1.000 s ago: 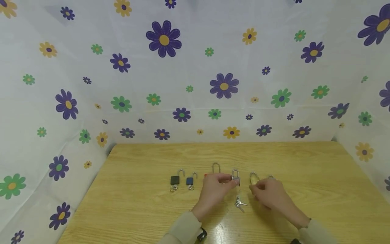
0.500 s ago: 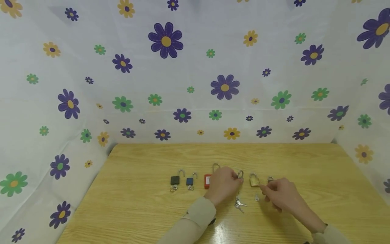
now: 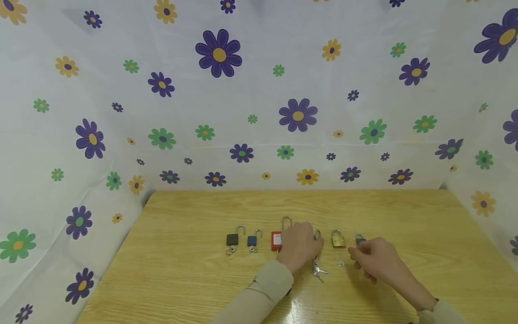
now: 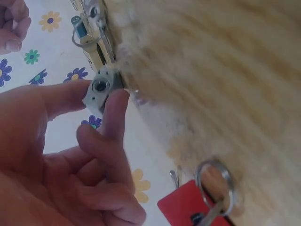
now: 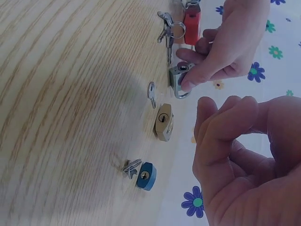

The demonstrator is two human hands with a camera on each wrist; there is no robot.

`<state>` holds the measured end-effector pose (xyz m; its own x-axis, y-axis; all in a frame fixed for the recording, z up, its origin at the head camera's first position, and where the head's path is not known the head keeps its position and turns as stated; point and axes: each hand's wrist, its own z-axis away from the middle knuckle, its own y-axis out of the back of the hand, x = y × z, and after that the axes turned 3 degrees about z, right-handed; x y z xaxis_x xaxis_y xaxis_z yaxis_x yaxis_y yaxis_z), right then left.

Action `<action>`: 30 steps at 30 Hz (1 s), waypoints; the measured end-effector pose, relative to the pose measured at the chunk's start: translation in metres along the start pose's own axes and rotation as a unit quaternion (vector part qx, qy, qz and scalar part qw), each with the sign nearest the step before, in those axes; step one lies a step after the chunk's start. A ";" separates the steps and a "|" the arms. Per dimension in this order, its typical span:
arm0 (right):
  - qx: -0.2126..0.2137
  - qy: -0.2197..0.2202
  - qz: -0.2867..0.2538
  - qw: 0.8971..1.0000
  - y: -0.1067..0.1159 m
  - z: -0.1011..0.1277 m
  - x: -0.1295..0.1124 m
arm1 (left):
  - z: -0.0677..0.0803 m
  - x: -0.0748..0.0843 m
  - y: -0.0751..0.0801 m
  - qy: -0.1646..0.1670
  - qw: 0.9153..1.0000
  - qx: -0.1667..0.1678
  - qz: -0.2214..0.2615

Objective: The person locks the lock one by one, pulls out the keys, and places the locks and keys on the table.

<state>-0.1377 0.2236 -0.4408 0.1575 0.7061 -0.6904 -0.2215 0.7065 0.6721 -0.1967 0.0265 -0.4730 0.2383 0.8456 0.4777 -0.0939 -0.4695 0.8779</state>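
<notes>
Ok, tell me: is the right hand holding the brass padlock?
No: in the right wrist view the right hand is empty, apart from the brass padlock lying on the table.

A light wooden worktop point(image 3: 194, 288) carries a black padlock point(image 3: 232, 239) and a small blue padlock point(image 3: 252, 240), backed by white flower-printed cloth point(image 3: 259, 112).

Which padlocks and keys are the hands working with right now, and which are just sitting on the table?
In hand:
left hand pinches the silver metal padlock
right hand, holding nothing, nearest the small blue padlock

Lying about:
brass padlock
loose single key
key bunch
red padlock
black padlock
</notes>
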 end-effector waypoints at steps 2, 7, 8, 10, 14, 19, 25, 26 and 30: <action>-0.001 0.000 -0.003 1.000 0.000 0.001 0.000 | 0.001 0.000 0.001 -0.004 1.000 -0.001 -0.018; 0.000 0.000 -0.006 1.000 -0.001 0.001 0.001 | 0.001 -0.001 0.000 -0.001 0.998 -0.014 -0.061; 0.000 0.000 -0.006 1.000 -0.001 0.001 0.001 | 0.000 -0.001 0.000 0.000 0.998 -0.016 -0.067; 0.001 -0.001 -0.005 1.000 -0.002 0.001 0.001 | 0.000 -0.002 -0.001 0.003 0.997 -0.017 -0.076; 0.001 0.000 0.002 1.000 -0.003 0.000 0.002 | 0.000 -0.003 0.001 0.009 0.997 -0.024 -0.071; -0.002 0.002 0.007 1.000 -0.004 0.001 0.002 | 0.001 -0.004 0.003 0.010 0.997 -0.023 -0.068; -0.007 -0.002 0.007 1.000 -0.005 0.001 0.001 | 0.003 -0.006 0.004 0.010 0.998 -0.023 -0.062; -0.008 -0.003 0.008 1.000 -0.005 0.001 0.001 | 0.003 -0.007 0.004 0.013 0.998 -0.026 -0.054; -0.011 -0.002 0.010 1.000 -0.006 0.002 0.001 | 0.005 -0.016 0.014 0.026 0.999 -0.032 -0.024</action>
<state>-0.1345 0.2203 -0.4456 0.1574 0.7203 -0.6756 -0.2458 0.6911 0.6796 -0.1967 0.0049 -0.4683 0.1945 0.8796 0.4342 -0.1445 -0.4121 0.8996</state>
